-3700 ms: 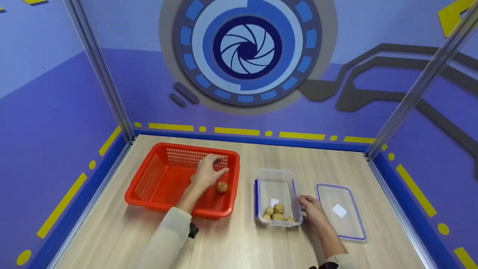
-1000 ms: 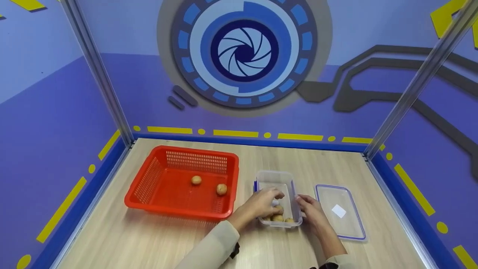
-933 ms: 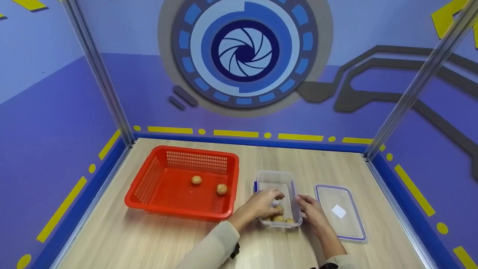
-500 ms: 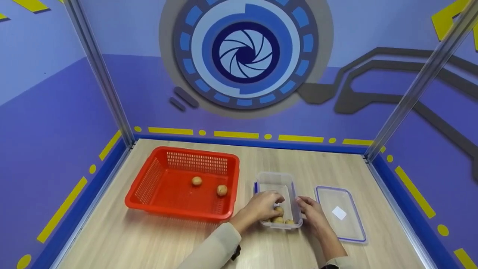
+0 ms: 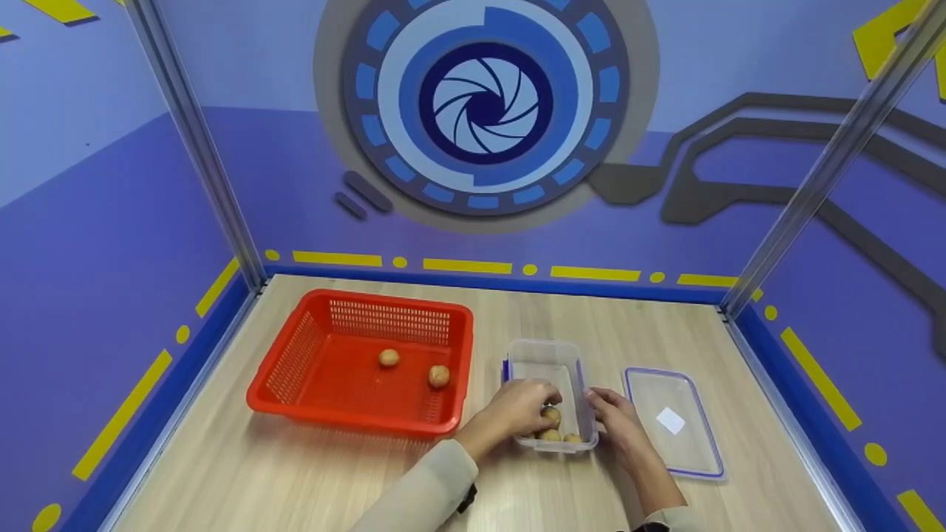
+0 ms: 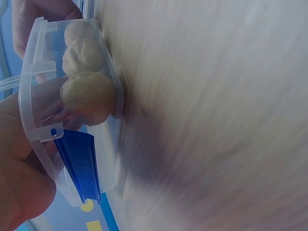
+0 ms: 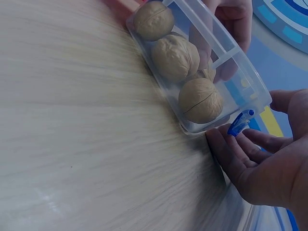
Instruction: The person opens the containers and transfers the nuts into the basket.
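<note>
A clear plastic food container (image 5: 569, 369) with blue clips stands in the middle of the table, several walnuts (image 7: 174, 57) at its near end. My left hand (image 5: 521, 408) reaches over the container's left wall, its fingers and thumb curled round a walnut (image 5: 551, 416) by the pile. The wall and the pile partly hide these fingertips in the wrist views. On the right side, my right hand (image 5: 621, 423) holds the container, thumb (image 7: 280, 100) at the rim and fingers low against the outer wall, near a hanging blue clip (image 7: 240, 122).
A red plastic basket (image 5: 355, 423) stands at the left with two walnuts inside, one walnut (image 5: 389, 357) in the middle and another walnut (image 5: 438, 376) near its right wall. The container's clear lid (image 5: 684, 443) with a blue seal lies flat to the right, behind my right hand.
My left hand has moved from above the red basket to inside the container. During the last second its fingers have shifted slightly down around the walnut. My right hand stays on the container.
</note>
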The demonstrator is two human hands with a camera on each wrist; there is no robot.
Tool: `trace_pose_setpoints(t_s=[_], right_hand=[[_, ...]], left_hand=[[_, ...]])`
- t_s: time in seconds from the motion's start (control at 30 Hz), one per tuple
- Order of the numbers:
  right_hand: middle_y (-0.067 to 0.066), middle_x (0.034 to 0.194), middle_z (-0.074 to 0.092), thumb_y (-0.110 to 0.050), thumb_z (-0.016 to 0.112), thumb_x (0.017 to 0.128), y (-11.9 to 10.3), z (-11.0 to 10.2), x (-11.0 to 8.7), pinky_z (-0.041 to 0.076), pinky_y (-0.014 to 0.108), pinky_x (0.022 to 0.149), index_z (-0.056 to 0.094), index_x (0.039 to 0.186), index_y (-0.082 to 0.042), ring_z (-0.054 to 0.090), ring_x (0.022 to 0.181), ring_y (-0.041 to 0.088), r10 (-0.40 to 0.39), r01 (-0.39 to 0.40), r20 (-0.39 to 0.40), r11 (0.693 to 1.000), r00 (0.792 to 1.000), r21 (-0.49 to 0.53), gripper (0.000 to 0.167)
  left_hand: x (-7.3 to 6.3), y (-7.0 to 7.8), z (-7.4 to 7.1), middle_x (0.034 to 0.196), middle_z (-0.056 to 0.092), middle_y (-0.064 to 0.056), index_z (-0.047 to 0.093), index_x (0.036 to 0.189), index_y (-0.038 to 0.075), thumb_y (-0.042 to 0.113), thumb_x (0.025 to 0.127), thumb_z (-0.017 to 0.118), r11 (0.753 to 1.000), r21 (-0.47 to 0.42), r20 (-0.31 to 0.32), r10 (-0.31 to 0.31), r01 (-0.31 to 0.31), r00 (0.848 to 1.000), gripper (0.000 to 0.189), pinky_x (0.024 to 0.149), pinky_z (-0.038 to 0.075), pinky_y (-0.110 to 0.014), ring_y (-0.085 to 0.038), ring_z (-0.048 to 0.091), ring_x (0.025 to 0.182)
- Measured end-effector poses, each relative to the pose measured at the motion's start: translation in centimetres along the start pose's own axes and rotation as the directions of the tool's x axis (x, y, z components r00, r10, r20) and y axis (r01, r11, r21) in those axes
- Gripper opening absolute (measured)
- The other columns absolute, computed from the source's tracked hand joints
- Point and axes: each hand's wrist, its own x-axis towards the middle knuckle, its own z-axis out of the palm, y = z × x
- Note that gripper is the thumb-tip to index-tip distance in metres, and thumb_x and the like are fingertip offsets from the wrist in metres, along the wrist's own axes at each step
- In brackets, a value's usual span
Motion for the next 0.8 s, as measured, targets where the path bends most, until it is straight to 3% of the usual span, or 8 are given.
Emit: trace_pose_setpoints(t_s=[0.57, 0.8], right_hand=[[0.023, 0.133, 0.06, -0.032, 0.065, 0.107, 0.2, -0.03, -0.07, 0.055, 0.045, 0.091, 0.058, 0.138, 0.007, 0.061, 0.118, 0.035, 0.003, -0.003, 0.003, 1.0, 1.0, -0.001, 0.05], [0.028, 0.143, 0.055, -0.034, 0.064, 0.107, -0.04, -0.03, -0.15, 0.052, 0.055, 0.1, 0.054, 0.142, 0.008, 0.055, 0.131, 0.043, -0.011, 0.011, 0.019, 1.0, 1.0, -0.024, 0.056]], left_hand=[[0.0, 0.06, 0.3, 0.1, 0.074, 0.011, 0.081, 0.11, 0.019, 0.032, 0.089, 0.084, 1.0, -0.005, 0.008, 0.006, -0.006, 1.0, 0.026, 0.077, 0.056, -0.027, -0.005, 0.063, 0.083], [0.18, -0.27, 0.09, 0.099, 0.074, 0.009, 0.08, 0.107, 0.02, 0.032, 0.086, 0.085, 0.999, -0.035, -0.016, 0.012, -0.012, 1.0, 0.024, 0.076, 0.054, -0.026, -0.005, 0.063, 0.084]])
